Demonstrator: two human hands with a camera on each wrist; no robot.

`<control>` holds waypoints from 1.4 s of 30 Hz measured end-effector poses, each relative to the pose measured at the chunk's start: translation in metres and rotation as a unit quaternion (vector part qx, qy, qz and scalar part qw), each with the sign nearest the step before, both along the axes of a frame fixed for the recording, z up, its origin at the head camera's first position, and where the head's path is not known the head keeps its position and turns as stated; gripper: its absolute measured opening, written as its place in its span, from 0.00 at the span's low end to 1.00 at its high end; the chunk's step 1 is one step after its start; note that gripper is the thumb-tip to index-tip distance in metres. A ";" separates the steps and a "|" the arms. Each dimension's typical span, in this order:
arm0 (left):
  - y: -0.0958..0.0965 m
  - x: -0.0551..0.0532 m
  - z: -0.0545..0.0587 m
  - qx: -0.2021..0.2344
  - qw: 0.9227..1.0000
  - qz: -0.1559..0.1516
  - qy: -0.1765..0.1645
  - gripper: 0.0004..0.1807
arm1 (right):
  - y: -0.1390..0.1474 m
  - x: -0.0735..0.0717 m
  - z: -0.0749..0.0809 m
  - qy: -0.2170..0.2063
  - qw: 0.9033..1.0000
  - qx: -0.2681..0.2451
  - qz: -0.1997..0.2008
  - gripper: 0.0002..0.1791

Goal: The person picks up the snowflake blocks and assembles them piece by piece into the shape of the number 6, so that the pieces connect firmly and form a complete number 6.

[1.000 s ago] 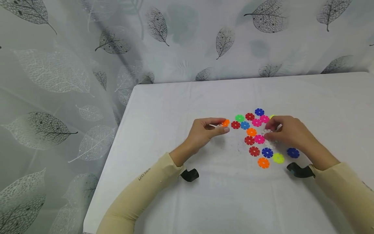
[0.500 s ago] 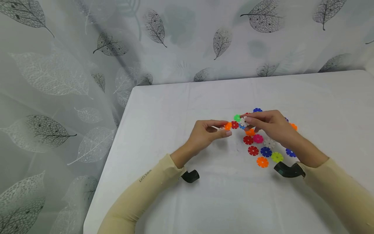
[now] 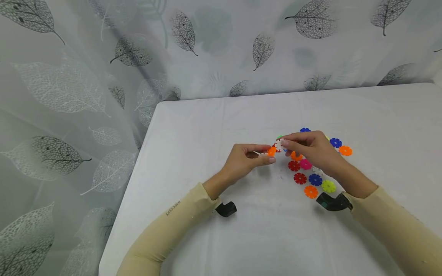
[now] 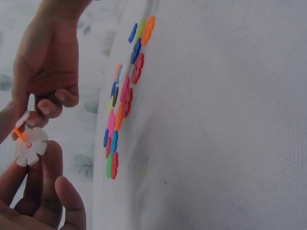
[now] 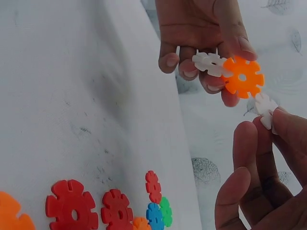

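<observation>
My left hand [image 3: 243,159] pinches an orange slotted building disc [image 5: 244,79] between thumb and fingers, raised over the table. Slotted into that disc is a white disc [image 4: 29,148], which lies against the left fingers. Thumb and fingertips of my right hand [image 3: 315,147] pinch a second white disc [image 5: 265,108]. Its edge is right at the rim of the orange disc, on the side away from the first white one. The right wrist view shows the two white discs at opposite sides of the orange disc. Part of the right-hand disc is hidden by the thumb.
Several loose discs lie flat on the white table [image 3: 193,126], among them a red one [image 3: 300,178], a yellow one [image 3: 328,186] and an orange one [image 3: 345,150]. My right hand covers part of this group. A leaf-print curtain [image 3: 214,46] hangs behind the table.
My right hand has picked a white disc from the group and carried it left to the orange disc. The left hand has shifted only slightly, still pinching its joined pieces.
</observation>
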State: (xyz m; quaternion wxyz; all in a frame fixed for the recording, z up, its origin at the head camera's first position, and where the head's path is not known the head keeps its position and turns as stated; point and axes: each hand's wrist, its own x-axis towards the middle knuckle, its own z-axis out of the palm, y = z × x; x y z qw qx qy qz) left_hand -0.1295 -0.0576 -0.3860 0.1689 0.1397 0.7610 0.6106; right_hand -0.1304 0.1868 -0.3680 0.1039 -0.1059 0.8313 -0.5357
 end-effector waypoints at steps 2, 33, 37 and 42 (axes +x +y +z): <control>0.000 0.000 -0.001 -0.001 1.000 -0.004 -0.001 0.21 | -0.001 0.000 0.000 0.001 1.000 -0.006 -0.006 0.21; 0.003 0.001 -0.002 0.006 1.000 -0.024 0.009 0.25 | -0.015 0.008 -0.009 0.125 0.990 -0.034 -0.050 0.12; 0.004 0.001 -0.003 0.019 0.999 -0.018 0.025 0.24 | -0.020 0.012 -0.012 0.174 0.982 -0.032 -0.064 0.10; 0.005 0.001 -0.005 0.017 0.999 -0.006 0.041 0.23 | -0.023 0.016 -0.015 0.198 0.976 -0.042 -0.074 0.10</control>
